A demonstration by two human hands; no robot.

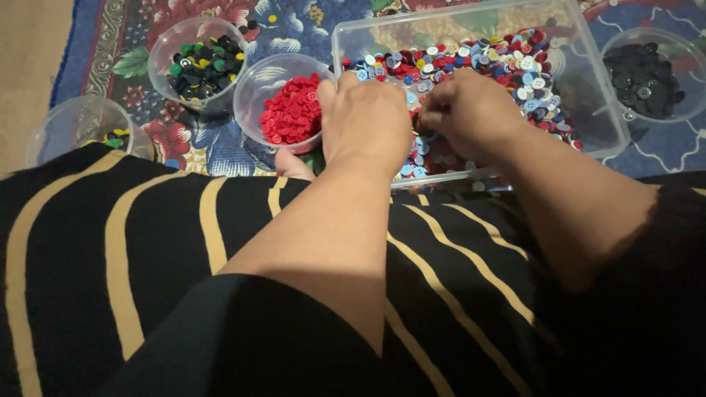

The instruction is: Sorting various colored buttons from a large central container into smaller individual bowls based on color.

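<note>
Buttons, mixed colours, sit in the clear rectangular tub in front of the lap. Both hands are in it at the near edge. Left hand: back to cam, fingers curled down onto the pile, thumb out over the rim toward the red bowl; can't tell if it's pinching anything. Right hand: fingers bunched at the tips as if pinching, but whatever's in them is hidden.

Outward: clear bowl of red buttons touching the tub's left side, roughly half full. Behind it, bowl of black/green/yellow buttons. Far left, bowl w/ only a few pcs. Right of tub, bowl of black buttons. All on a floral rug.

Progress, my read: sort well underway, reds esp., but tub still holds lots of mixed red/blue/white/grey, so plenty left.
</note>
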